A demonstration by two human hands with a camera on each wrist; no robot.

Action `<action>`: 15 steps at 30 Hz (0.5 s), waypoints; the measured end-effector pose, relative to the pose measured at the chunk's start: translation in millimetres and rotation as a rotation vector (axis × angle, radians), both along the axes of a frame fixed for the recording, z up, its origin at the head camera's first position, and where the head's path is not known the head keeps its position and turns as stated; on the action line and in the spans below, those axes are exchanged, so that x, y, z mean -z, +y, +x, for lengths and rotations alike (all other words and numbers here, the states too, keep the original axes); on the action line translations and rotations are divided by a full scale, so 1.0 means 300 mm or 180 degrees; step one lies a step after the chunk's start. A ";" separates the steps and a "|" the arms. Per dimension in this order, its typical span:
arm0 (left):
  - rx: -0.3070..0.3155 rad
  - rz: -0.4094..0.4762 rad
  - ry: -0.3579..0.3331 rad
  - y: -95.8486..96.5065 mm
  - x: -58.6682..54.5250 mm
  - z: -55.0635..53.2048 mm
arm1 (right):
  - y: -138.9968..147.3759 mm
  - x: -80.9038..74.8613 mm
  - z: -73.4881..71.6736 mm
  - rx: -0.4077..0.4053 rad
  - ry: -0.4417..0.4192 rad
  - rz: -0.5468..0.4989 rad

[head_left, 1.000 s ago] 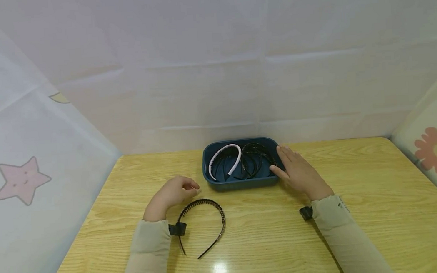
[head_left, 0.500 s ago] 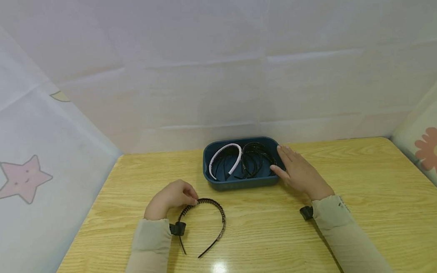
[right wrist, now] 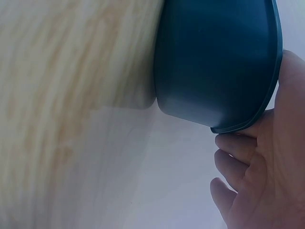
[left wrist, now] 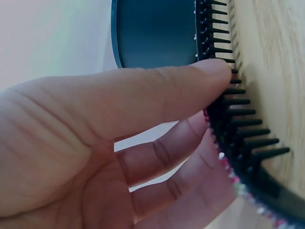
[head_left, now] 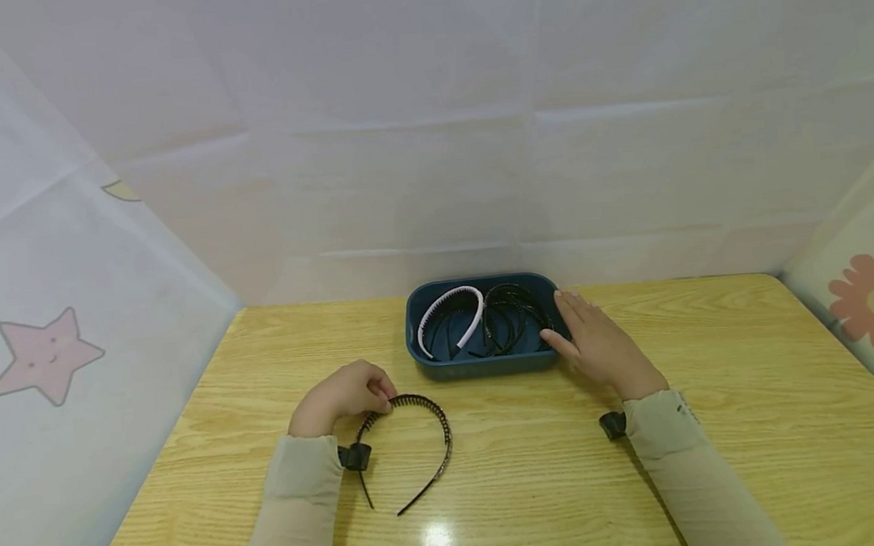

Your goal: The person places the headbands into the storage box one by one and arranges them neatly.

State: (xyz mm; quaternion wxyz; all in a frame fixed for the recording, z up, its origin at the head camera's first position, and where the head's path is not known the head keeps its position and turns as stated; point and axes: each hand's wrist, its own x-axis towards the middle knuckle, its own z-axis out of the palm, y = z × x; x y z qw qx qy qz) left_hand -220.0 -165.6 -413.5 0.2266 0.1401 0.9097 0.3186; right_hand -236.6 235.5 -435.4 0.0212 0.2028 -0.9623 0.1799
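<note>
A black toothed headband stands on the wooden table, its two ends toward the person. My left hand pinches its upper left part between thumb and fingers. Small pink and clear stones line the outer side of this headband in the left wrist view. Farther back is a dark blue plastic bin holding a white headband and several black headbands. Against its right end rests my right hand, fingers extended along the rim and thumb over the front corner. The right wrist view shows that hand touching the bin's rim.
The light wooden table extends on both sides of the bin. A pale cloth backdrop rises right behind it, with printed side panels at left and right. Each wrist wears a small black camera mount.
My left hand has come down slightly onto the headband on the table and taken hold of it. The right hand and the bin have stayed in place.
</note>
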 end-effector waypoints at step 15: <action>-0.0079 0.0289 0.0096 0.000 -0.014 -0.004 | 0.000 -0.011 0.009 0.0005 0.0025 0.0005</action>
